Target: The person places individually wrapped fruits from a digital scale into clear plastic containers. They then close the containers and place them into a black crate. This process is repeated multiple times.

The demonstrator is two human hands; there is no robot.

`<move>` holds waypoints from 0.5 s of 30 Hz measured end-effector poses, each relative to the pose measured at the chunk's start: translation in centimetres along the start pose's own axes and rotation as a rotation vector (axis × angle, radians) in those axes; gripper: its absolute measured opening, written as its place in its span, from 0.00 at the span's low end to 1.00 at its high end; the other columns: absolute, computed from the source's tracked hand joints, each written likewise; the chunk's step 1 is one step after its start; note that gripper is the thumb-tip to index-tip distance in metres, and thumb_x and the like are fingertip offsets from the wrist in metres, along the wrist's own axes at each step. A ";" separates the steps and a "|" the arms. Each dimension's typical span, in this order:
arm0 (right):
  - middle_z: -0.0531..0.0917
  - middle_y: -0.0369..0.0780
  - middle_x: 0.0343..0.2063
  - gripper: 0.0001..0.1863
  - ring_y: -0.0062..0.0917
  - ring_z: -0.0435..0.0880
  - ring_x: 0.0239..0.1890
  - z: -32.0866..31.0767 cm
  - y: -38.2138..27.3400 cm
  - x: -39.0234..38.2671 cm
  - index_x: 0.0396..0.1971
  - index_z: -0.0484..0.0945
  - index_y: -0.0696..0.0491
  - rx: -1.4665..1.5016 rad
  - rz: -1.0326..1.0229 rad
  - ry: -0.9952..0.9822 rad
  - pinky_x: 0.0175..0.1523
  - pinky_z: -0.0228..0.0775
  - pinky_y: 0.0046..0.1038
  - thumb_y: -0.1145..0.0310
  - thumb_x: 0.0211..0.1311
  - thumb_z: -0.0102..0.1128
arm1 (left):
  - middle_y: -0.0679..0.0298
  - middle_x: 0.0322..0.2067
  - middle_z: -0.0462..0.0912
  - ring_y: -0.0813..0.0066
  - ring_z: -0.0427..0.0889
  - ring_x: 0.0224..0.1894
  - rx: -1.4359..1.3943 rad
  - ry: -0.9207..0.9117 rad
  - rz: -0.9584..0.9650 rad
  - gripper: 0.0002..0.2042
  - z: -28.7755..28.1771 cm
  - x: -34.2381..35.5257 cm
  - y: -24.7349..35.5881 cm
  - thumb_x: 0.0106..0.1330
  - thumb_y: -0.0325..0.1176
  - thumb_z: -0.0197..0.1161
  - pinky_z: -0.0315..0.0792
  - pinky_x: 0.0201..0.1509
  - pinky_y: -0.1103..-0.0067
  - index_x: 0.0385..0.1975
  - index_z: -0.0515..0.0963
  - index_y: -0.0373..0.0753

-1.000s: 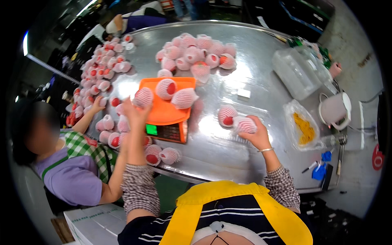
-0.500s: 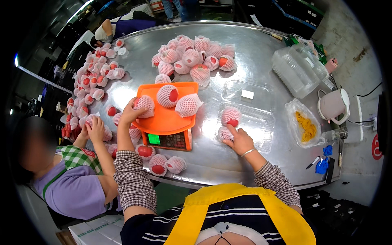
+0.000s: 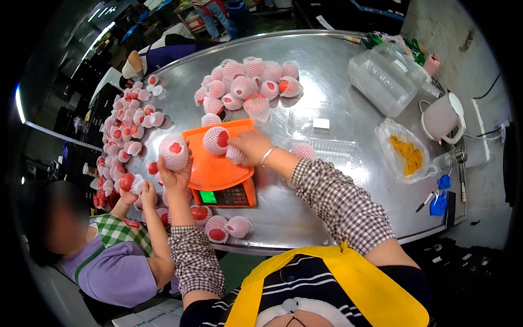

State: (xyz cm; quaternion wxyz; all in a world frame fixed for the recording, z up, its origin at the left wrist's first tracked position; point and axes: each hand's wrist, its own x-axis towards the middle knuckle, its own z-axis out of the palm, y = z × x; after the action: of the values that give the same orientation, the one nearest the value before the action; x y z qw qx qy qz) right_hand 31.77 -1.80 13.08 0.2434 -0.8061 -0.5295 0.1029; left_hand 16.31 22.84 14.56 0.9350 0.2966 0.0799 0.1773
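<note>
My left hand (image 3: 177,177) is closed around a red fruit in a pink foam net (image 3: 173,152), held up at the left edge of the orange scale's tray (image 3: 210,173). Over the tray's right side, my right hand (image 3: 253,147) grips a second netted fruit (image 3: 235,155), mostly covered by the fingers. Beside it, another netted fruit (image 3: 216,140) sits against those fingertips. Under my right forearm lies an open clear plastic box (image 3: 338,147) with one netted fruit (image 3: 303,151) showing; my sleeve hides part of the box.
Netted fruit is piled at the far middle (image 3: 245,82) and along the left edge (image 3: 125,125). At left a co-worker's hands (image 3: 143,193) handle a fruit. Stacked clear boxes (image 3: 384,82), a bag of yellow rubber bands (image 3: 406,155) and a kettle (image 3: 441,117) stand right.
My right hand has left the fruit in the clear box and moved left to a fruit on the scale. My left hand has lifted its fruit off the tray toward the left.
</note>
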 end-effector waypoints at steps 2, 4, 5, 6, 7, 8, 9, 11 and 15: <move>0.78 0.46 0.47 0.40 0.42 0.76 0.52 -0.2 0.7 -1.9 0.54 0.71 0.49 0.207 -0.039 0.205 0.59 0.66 0.42 0.62 0.33 0.76 | 0.42 0.59 0.67 0.49 0.76 0.51 0.006 -0.028 -0.032 0.39 1.9 -2.0 -0.7 0.58 0.51 0.63 0.78 0.48 0.63 0.64 0.58 0.35; 0.78 0.46 0.48 0.40 0.39 0.77 0.52 -0.9 1.6 -5.3 0.54 0.70 0.50 0.388 -0.016 0.408 0.58 0.68 0.39 0.61 0.35 0.76 | 0.41 0.60 0.65 0.46 0.74 0.53 0.019 -0.062 -0.056 0.41 3.5 -5.0 -1.2 0.57 0.51 0.65 0.77 0.51 0.60 0.66 0.56 0.35; 0.77 0.45 0.48 0.39 0.36 0.77 0.52 -1.6 2.7 -8.2 0.54 0.70 0.51 0.464 0.038 0.517 0.57 0.70 0.36 0.61 0.37 0.77 | 0.43 0.60 0.65 0.47 0.74 0.54 0.082 -0.052 -0.081 0.41 3.8 -5.8 -2.2 0.57 0.51 0.64 0.77 0.52 0.60 0.66 0.56 0.36; 0.78 0.44 0.47 0.39 0.32 0.79 0.49 -2.6 3.4 -11.4 0.55 0.68 0.52 0.635 0.184 0.559 0.54 0.73 0.34 0.64 0.39 0.77 | 0.45 0.60 0.66 0.48 0.74 0.54 0.144 -0.043 -0.103 0.40 4.4 -6.8 -3.3 0.57 0.51 0.64 0.77 0.52 0.59 0.65 0.56 0.36; 0.80 0.42 0.45 0.39 0.29 0.81 0.46 -3.4 4.5 -14.5 0.56 0.67 0.52 0.804 0.329 0.606 0.51 0.76 0.32 0.66 0.40 0.76 | 0.47 0.61 0.66 0.49 0.74 0.55 0.211 -0.040 -0.123 0.40 4.9 -7.4 -4.7 0.57 0.51 0.64 0.77 0.53 0.58 0.65 0.57 0.37; 0.79 0.40 0.46 0.36 0.22 0.80 0.44 -2.4 7.3 -17.5 0.56 0.66 0.54 0.860 0.420 0.711 0.47 0.77 0.26 0.69 0.46 0.75 | 0.52 0.61 0.66 0.54 0.72 0.58 0.237 0.027 -0.138 0.39 5.2 -7.2 -7.2 0.56 0.47 0.65 0.74 0.58 0.60 0.65 0.57 0.37; 0.79 0.40 0.47 0.33 0.23 0.80 0.46 -1.5 9.8 -20.3 0.56 0.66 0.55 0.953 0.473 0.810 0.51 0.75 0.27 0.70 0.50 0.72 | 0.54 0.59 0.68 0.60 0.70 0.60 0.307 -0.122 -0.234 0.39 7.4 -6.8 -9.9 0.54 0.39 0.67 0.72 0.61 0.65 0.65 0.56 0.38; 0.78 0.39 0.47 0.30 0.24 0.78 0.49 -1.5 11.3 -25.4 0.57 0.66 0.56 1.222 0.581 0.923 0.55 0.72 0.26 0.71 0.55 0.67 | 0.59 0.54 0.71 0.66 0.72 0.57 0.688 -0.207 -0.250 0.38 9.9 -6.1 -15.9 0.48 0.27 0.71 0.72 0.59 0.70 0.62 0.63 0.41; 0.78 0.38 0.47 0.27 0.23 0.77 0.50 -2.6 11.0 -31.2 0.58 0.66 0.57 1.314 0.593 1.067 0.57 0.69 0.26 0.70 0.59 0.62 | 0.54 0.52 0.73 0.59 0.75 0.52 1.301 -0.690 0.039 0.37 14.1 -4.4 -27.4 0.43 0.34 0.74 0.72 0.55 0.70 0.58 0.68 0.38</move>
State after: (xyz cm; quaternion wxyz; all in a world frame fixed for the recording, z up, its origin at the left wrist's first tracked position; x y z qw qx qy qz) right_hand 28.72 -34.26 6.96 0.8329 -0.5484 0.0497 0.0553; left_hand 23.66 -7.13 10.19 0.5388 0.8315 -0.1352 0.0071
